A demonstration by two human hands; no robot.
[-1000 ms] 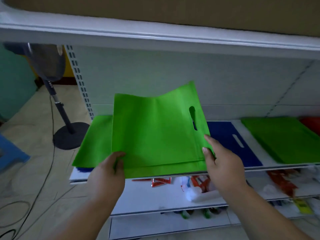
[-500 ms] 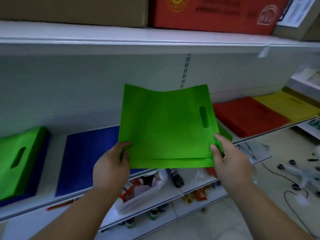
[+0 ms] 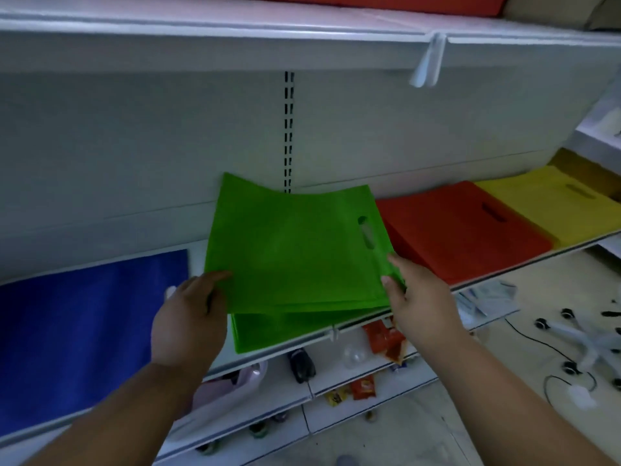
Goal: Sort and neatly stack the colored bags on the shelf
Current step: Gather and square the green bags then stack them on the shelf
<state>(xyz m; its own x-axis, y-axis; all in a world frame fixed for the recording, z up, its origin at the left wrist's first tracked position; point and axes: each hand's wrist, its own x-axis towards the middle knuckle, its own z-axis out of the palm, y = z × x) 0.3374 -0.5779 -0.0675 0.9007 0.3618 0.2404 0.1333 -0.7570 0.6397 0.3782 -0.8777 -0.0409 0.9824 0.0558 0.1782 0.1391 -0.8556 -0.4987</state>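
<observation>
**Laying the green bag square on its own pile**

A green bag is held at the centre of the frame by both hands. Its near left edge is pinched by the left hand, thumb on top and fingers curled beneath; its near right corner is pinched in the same way by the right hand. The bag is tilted, far edge raised toward the back panel, and its handle slot lies on the right side. Directly beneath it a green pile is seen on the shelf, its near edge close to the shelf lip.

The step in hand is judged to be the setting-down of this bag on that pile. It would be done well if the far edge were lowered first and the bag then drawn back until its near edge met the near edge of the pile. The handle slot should be matched to those below, though their direction cannot be made out here. The thin fabric is likely to sag between the two hands, so a light outward tension should be kept until it lies flat.

Care is needed on either side: a blue pile lies at lower left and a red pile just to the right, with a yellow pile beyond it. No overlap should be allowed.
</observation>
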